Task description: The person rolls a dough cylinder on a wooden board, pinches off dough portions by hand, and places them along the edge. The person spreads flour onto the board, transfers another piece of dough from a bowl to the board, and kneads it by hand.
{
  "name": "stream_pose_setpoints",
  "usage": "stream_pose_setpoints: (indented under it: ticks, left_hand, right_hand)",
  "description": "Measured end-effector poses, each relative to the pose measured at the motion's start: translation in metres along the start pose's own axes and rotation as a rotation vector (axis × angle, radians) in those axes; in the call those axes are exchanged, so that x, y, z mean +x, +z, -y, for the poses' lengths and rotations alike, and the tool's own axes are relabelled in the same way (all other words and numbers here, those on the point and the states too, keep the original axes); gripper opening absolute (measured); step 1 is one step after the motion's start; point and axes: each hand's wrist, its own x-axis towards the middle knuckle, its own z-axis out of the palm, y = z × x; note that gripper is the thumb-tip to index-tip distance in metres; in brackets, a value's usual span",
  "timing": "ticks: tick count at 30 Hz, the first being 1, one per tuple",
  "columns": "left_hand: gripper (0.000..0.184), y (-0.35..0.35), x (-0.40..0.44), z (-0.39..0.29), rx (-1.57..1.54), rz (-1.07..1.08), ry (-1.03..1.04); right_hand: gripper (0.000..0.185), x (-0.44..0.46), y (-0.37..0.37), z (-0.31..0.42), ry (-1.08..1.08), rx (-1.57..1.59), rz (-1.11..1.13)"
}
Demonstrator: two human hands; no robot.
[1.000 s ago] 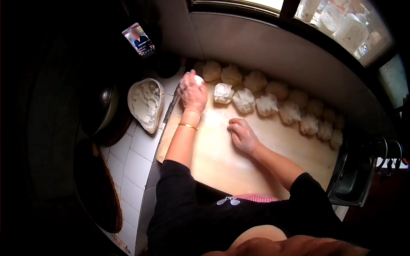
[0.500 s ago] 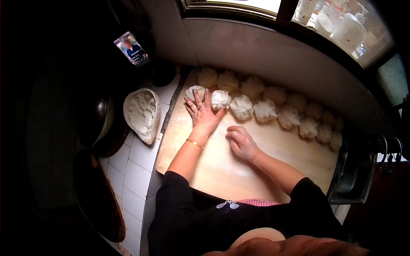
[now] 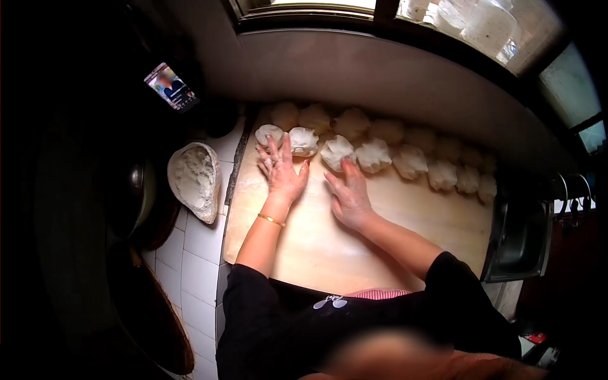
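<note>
Left hand (image 3: 283, 182), spread open, fingertips on end dough ball (image 3: 268, 132), right hand (image 3: 352, 201), loosely open, apparently touching third ball (image 3: 337, 149), board (image 3: 310, 247) beneath, flour bowl (image 3: 205, 215) alongside.

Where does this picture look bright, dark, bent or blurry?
In the head view, the window glares, its lower edge bowed; the wooden board is lit, the back dough row shadowed; the far left is nearly black; a bottom-centre patch is blurred.
</note>
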Motion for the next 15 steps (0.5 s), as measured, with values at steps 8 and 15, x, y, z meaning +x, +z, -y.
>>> stream_pose_setpoints:
  ticks: [8,15]
  left_hand:
    - [0.086,0.032,0.014,-0.001,-0.18,-0.045,0.1]
    - [0.089,0.017,-0.023,-0.011,-0.101,-0.209,0.28]
  right_hand:
    - [0.061,0.039,0.024,-0.019,0.013,-0.001,0.162]
    - [0.05,0.005,-0.023,-0.017,0.017,0.028,0.197]
